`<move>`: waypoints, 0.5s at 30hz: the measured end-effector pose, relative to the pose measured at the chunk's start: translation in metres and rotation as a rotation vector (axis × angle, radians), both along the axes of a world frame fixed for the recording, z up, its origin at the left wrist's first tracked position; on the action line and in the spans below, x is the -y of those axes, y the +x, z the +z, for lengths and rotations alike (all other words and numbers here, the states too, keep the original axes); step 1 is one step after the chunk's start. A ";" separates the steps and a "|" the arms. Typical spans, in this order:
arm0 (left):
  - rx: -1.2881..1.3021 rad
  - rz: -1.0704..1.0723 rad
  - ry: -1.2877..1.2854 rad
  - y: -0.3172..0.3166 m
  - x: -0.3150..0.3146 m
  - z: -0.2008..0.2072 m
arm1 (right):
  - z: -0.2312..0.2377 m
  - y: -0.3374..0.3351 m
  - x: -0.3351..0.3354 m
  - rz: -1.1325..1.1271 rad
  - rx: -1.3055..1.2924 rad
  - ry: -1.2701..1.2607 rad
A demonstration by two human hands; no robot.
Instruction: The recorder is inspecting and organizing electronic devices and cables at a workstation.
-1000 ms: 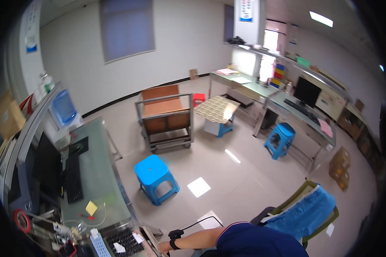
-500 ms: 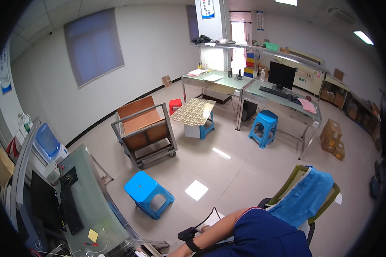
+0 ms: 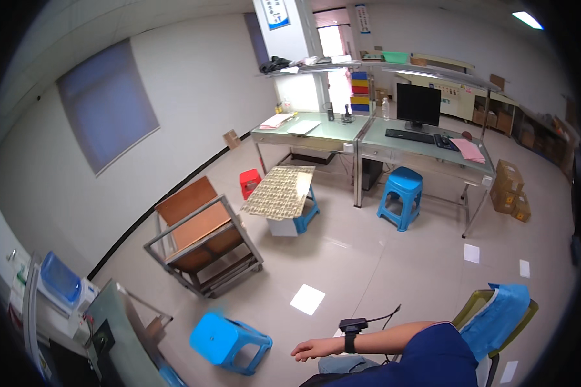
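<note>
My right arm, in a navy short sleeve (image 3: 426, 358), reaches leftward across the lower part of the view. At its end my right hand (image 3: 310, 349) is in the air with loosely bent fingers and nothing in it. A black wrist strap with a small box (image 3: 353, 325) sits on this wrist, and a black cable (image 3: 385, 316) rises from it. Nearest to the fingers is a bright blue plastic stool (image 3: 216, 338), apart from them on the left. Part of a leg in light blue jeans (image 3: 348, 365) shows below the forearm. My left hand is out of sight.
A chair draped with blue cloth (image 3: 507, 316) stands at the lower right, a glass-topped desk (image 3: 126, 322) at the lower left. Ahead are a metal cart (image 3: 206, 251), a low patterned board (image 3: 281, 190), another blue stool (image 3: 401, 193), workbenches (image 3: 381, 135) and cartons (image 3: 507, 187).
My view has swung right. My right hand, earlier cut off at the lower edge beside the left desk, has come away from the desk and now shows in the air right of the near stool.
</note>
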State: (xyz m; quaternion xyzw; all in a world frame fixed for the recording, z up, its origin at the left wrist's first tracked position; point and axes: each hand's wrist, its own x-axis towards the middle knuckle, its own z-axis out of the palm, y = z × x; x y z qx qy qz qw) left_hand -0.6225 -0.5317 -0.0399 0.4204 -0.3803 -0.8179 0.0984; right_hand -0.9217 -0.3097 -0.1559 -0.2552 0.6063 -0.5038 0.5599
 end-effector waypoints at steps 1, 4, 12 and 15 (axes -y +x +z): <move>-0.001 -0.017 -0.008 -0.023 0.000 0.004 | 0.010 -0.016 -0.018 -0.070 0.029 0.004; 0.006 -0.089 -0.024 -0.091 0.002 0.011 | 0.015 -0.061 -0.063 -0.249 0.046 0.001; -0.071 -0.255 0.106 -0.310 -0.004 0.003 | 0.024 -0.177 -0.105 -0.445 0.067 -0.061; -0.162 -0.350 0.078 -0.371 -0.005 -0.027 | 0.036 -0.246 -0.103 -0.447 0.049 -0.091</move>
